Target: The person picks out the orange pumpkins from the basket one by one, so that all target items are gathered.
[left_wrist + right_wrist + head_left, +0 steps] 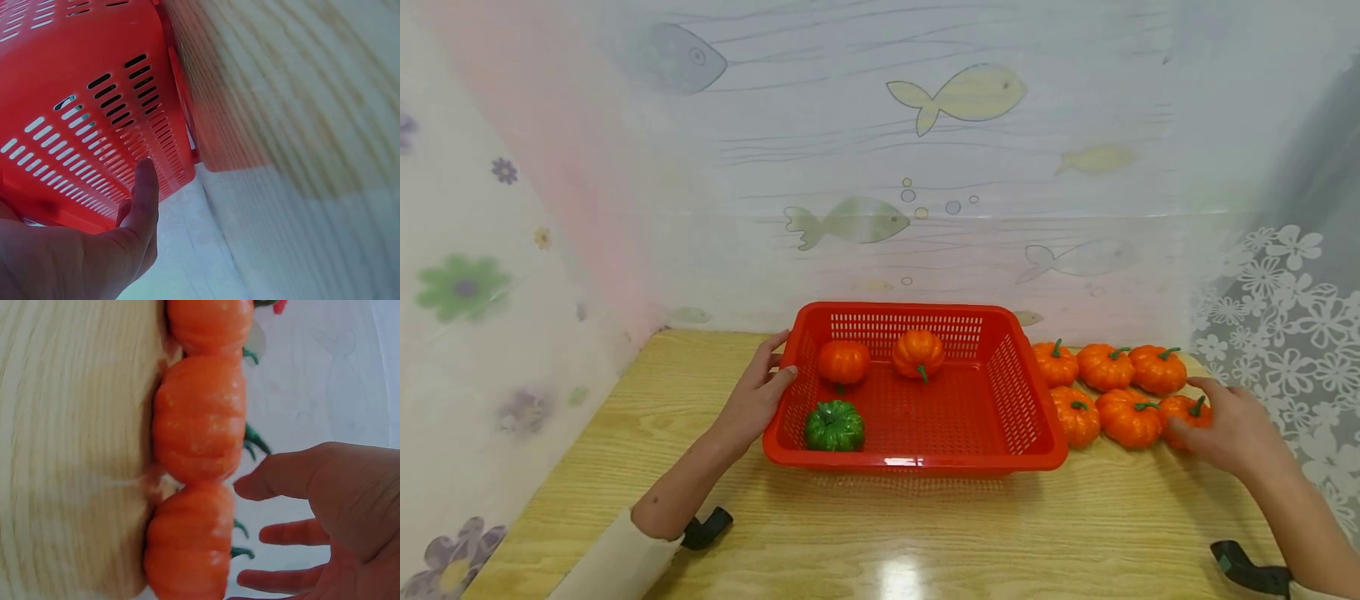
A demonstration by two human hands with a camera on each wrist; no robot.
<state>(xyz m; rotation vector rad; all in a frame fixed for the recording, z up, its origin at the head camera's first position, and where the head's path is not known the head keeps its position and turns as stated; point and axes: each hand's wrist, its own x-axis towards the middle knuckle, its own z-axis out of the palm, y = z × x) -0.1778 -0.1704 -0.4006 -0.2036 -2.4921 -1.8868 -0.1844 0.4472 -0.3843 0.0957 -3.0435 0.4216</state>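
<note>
A red plastic basket [917, 461] stands on the table, with two small orange pumpkins [844, 362] and a green pumpkin [834, 426] inside it. My left hand [758, 398] holds the basket's left side, thumb at the rim; in the left wrist view a straight finger [146, 187] lies along the slotted outer wall. Over at the right, my right hand [1236, 429] spreads its thumb and fingers around the nearest end pumpkin [1183, 414] of the front row. Whether it touches that pumpkin I cannot tell. The right wrist view shows the fingers apart beside green stems.
Two rows of orange pumpkins [1105, 367] sit close together against the basket's right side. The wooden table [850, 533] meets a wall covering [850, 275] printed with fish right behind the basket. A floral curtain [1300, 308] hangs at the right.
</note>
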